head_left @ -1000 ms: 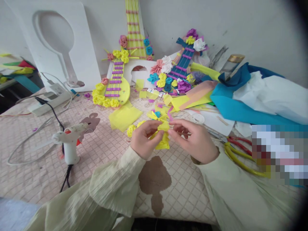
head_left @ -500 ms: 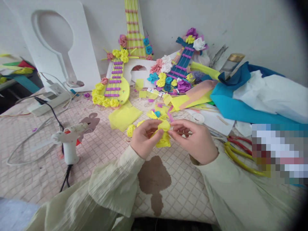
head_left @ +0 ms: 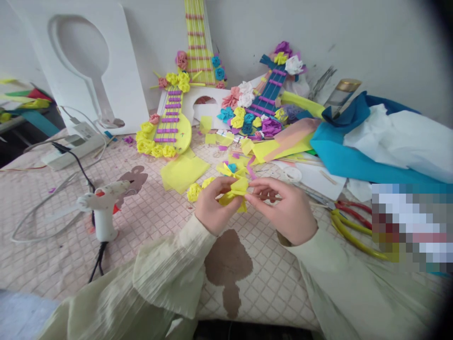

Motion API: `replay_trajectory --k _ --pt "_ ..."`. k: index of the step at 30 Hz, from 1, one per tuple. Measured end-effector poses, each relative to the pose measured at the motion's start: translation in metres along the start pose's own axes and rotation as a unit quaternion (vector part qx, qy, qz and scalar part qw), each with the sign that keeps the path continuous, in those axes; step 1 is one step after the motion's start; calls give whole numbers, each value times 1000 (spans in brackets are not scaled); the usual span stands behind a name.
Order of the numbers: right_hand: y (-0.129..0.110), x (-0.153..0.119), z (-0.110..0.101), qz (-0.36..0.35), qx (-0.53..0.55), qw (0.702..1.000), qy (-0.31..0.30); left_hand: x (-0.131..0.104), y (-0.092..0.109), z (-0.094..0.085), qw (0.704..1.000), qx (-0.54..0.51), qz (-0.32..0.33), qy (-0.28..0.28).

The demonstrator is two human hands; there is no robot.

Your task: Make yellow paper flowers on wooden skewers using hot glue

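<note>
A folded piece of yellow paper (head_left: 239,185) is pinched in my left hand (head_left: 215,205), between thumb and fingers. My right hand (head_left: 292,212) is closed round a thin stick (head_left: 272,197), and its fingertips meet the paper's right edge. The stick's tip is hidden at the paper. Beside my left hand lies a yellow paper rose (head_left: 194,192). Just beyond the fingers are more yellow scraps and a small blue paper piece (head_left: 231,167).
A white glue gun (head_left: 104,212) stands at left, its cord near a power strip (head_left: 72,148). Flower-trimmed toy lutes, one yellow (head_left: 182,130) and one blue (head_left: 269,97), lean at the back. Red and yellow-handled pliers (head_left: 354,236) and blue paper (head_left: 339,151) lie at right.
The yellow paper has turned and bunched between my fingers, and less of it hangs below them. Both hands stay in nearly the same place.
</note>
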State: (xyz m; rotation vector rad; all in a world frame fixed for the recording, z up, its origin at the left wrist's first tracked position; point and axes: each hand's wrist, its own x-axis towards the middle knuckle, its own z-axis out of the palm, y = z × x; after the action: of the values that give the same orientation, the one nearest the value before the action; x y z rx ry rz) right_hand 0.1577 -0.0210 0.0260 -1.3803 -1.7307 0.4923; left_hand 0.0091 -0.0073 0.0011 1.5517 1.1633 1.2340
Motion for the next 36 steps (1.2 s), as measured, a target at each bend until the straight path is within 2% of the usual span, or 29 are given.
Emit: replay_trajectory --k 12,17,24,30,36 --pt "1 3 -3 43 21 999 3 0 8 1 997 -64 -36 -27" --pt "4 4 -4 81 69 994 -35 1 4 -1 995 -83 -58 -23" --pt "9 8 -6 102 127 983 -79 0 1 -1 997 -67 -26 -25" --pt "5 8 -7 103 111 985 -87 0 2 -2 999 -37 -19 -19" --pt "0 7 -7 105 68 990 -67 -1 0 -1 999 -30 -23 -26"
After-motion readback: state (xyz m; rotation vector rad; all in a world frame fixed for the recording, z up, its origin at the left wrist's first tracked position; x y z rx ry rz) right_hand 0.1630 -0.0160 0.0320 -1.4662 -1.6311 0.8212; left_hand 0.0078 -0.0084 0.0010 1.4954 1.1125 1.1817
